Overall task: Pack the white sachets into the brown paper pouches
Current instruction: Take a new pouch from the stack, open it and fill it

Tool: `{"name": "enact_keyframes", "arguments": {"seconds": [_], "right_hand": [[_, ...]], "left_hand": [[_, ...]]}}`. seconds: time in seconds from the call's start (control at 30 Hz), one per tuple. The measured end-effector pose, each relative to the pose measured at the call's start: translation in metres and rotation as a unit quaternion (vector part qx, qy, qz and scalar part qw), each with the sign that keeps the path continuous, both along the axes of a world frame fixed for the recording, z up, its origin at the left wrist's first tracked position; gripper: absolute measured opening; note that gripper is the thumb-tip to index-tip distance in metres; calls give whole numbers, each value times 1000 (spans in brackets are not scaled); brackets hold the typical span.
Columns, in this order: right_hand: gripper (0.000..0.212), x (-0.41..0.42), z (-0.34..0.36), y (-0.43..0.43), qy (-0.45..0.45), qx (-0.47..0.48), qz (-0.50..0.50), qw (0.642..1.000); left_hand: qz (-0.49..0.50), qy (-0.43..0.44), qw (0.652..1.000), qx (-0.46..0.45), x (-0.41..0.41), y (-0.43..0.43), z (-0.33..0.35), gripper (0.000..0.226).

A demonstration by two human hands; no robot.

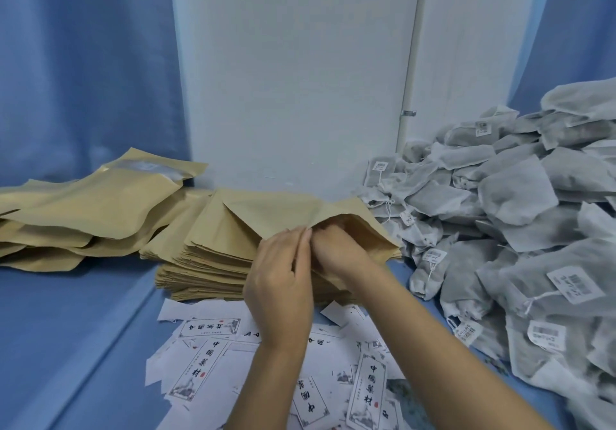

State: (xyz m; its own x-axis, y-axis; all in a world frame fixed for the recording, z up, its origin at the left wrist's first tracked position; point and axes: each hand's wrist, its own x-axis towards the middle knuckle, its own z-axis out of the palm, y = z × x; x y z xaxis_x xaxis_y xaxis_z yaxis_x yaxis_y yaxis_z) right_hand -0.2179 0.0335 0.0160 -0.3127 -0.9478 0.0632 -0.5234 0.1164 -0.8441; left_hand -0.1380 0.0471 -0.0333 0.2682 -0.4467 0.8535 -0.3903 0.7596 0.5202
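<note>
Blue curtain (83, 62) hangs at the far left and a white wall (293, 79) fills the middle, above a blue surface (66, 313). On its left lies a loose pile of brown pouches (100, 209), the uppermost showing a clear window (150, 168). Just right of it sits a tall stack of flat brown paper pouches (206, 263).

On top of that stack, 1 brown paper pouch (266, 209) has its mouth lifted toward the camera. The 2 hands meet there, touching each other. The left hand (280, 286) pinches the upper lip of the mouth between curled fingers and thumb. The right hand (340, 249) reaches under that lip into the opening. Its fingertips are blurred and partly hidden, so I cannot tell whether they grip anything.

Below the hands, white printed labels (200, 373) with black characters lie scattered. At the right, a big heap of white sachets (520, 203) with strings and barcode tags (575, 283) lies just beside the stack.
</note>
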Motion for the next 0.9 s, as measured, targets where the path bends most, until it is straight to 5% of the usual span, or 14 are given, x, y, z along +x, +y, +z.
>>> {"name": "enact_keyframes", "arguments": {"seconds": [0.2, 0.43, 0.53, 0.7, 0.8, 0.9], "right_hand": [[36, -10, 1, 17, 153, -42, -32, 987], [23, 2, -3, 13, 151, -66, -25, 986], [35, 6, -3, 4, 189, -51, 15, 981], [27, 3, -10, 2, 120, -68, 57, 989], [32, 5, -19, 11, 52, -157, -10, 986], [34, 11, -24, 24, -41, -259, -23, 965]], "left_hand": [[-44, 10, 998, 48, 6, -10, 2, 15], [-69, 15, 998, 5, 5, 2, -3, 21], [-76, 20, 997, 2, 4, 7, -3, 23], [-110, 36, 990, 87, 13, 3, 5, 17], [-120, 22, 982, 144, 20, -5, 14, 19], [-4, -32, 986, 161, 30, -13, 17, 22]]}}
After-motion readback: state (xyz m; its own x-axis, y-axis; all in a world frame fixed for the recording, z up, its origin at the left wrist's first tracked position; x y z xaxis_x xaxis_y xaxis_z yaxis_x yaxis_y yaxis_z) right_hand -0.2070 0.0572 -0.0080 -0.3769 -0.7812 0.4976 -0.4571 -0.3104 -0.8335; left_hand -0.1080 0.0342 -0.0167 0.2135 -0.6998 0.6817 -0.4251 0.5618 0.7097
